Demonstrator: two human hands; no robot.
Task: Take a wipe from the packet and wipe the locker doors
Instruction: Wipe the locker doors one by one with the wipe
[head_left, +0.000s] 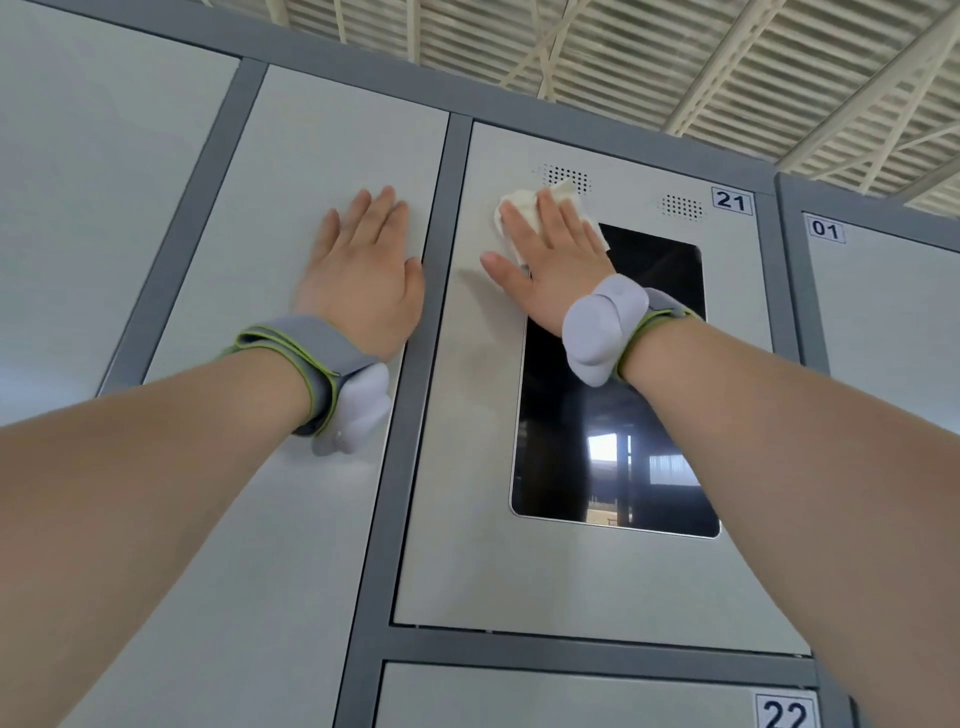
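A white wipe (524, 205) lies crumpled flat against the light grey locker door numbered 21 (467, 467), just under its speaker holes. My right hand (550, 254) presses the wipe to the door with straight, spread fingers, beside the top left corner of the door's black screen (618, 441). My left hand (363, 270) rests flat with straight fingers on the plain door to the left (291, 519), holding nothing. The wipe packet is out of view.
Dark grey frame bars (410, 415) separate the doors. Door 22 (571, 696) sits below, door 01 (893, 312) to the right, another plain door (78, 208) far left. A slatted ceiling with white beams (675, 62) runs above the lockers. Both wrists wear grey bands.
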